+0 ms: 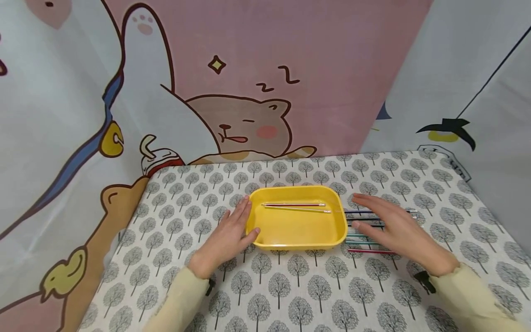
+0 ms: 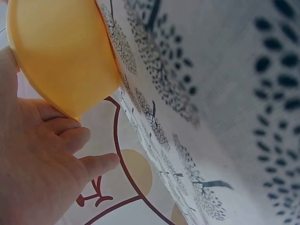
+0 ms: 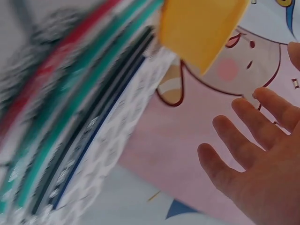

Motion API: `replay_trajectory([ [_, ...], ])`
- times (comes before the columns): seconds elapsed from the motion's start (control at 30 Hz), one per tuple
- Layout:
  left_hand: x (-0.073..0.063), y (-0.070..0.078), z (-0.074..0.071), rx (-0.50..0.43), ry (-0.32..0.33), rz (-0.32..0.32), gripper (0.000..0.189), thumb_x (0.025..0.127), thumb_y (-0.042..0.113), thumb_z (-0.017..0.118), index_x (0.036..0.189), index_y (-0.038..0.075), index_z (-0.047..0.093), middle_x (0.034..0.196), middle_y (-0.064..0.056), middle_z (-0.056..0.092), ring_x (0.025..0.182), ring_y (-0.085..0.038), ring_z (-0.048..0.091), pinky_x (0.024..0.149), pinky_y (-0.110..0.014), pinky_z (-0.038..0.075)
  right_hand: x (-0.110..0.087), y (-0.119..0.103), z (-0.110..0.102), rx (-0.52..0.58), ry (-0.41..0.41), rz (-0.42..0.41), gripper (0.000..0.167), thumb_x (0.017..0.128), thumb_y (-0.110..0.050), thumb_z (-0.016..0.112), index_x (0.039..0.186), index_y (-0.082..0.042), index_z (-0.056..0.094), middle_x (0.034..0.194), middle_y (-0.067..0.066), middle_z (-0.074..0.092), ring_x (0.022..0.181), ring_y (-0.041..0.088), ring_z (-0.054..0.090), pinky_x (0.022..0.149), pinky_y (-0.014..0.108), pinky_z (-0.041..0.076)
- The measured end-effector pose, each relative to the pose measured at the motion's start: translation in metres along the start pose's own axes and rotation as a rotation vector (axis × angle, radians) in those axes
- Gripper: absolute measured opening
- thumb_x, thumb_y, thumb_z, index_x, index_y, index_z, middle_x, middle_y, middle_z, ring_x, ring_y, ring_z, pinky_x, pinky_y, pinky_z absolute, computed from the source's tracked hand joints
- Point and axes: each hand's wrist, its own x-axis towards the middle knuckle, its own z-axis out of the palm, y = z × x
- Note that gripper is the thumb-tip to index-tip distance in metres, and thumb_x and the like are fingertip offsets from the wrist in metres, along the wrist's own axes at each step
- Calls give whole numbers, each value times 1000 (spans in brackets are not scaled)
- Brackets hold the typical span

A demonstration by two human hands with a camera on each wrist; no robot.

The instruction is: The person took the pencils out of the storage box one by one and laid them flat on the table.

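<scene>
A yellow plastic tray (image 1: 297,230) lies on the cloth, with a dark red pencil (image 1: 294,204) and a yellowish pencil (image 1: 298,209) inside it. At its left end my left hand (image 1: 226,237) rests against the rim, fingers extended along the outside and thumb near the front left corner. In the left wrist view the fingers touch the tray's side. My right hand (image 1: 392,226) hovers over several pencils to the right of the tray, fingers spread and holding nothing. Among these are a red pencil (image 1: 371,251), green pencils (image 3: 70,112) and dark ones, partly hidden under the hand.
A white cloth (image 1: 282,286) printed with grey trees covers the table. Behind it hangs a curtain (image 1: 332,69) with cartoon animals, which also runs along the left and right sides.
</scene>
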Motion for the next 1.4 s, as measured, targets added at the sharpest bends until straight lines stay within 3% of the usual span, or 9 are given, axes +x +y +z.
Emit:
replay_trajectory([
  [0.2,0,2,-1,6,-6,-1,79,108,49,46,160,-6,22,170,-14,5,157,-35,16,122,-62,23,22,-21,0,6,-2,-63,61,99,-38,70,150,-9,54,154,16,52,138,44,48,108,71,39],
  [0.5,0,3,-4,12,-20,-16,78,108,49,44,161,-4,21,171,-14,5,158,-28,8,122,-62,22,60,-46,6,35,-43,-118,57,101,-42,67,148,-11,56,153,12,54,139,38,50,111,63,41],
  [0.63,1,4,-4,7,-34,-22,79,108,50,43,161,-3,19,171,-13,3,158,-27,7,123,-61,20,76,-51,11,43,-81,-126,56,102,-43,65,148,-13,56,153,12,53,142,38,47,114,64,37],
  [0.87,2,4,-5,5,-43,-31,78,109,48,44,161,-3,18,170,-11,2,158,-27,6,123,-60,20,104,-59,21,83,-115,-127,57,100,-39,70,146,-9,58,149,14,57,137,36,52,115,58,40],
  [1.1,0,3,-2,13,-35,-31,78,108,49,45,161,-3,19,170,-12,2,157,-28,8,122,-61,21,125,-69,35,123,-160,-107,58,99,-41,70,148,-12,57,151,11,56,145,36,43,121,58,31],
  [1.4,1,3,-1,13,-39,-29,79,108,50,44,162,-2,18,171,-11,1,158,-26,7,122,-62,22,143,-81,49,135,-201,-91,51,98,-34,72,141,-8,62,138,8,65,127,28,60,110,50,47],
])
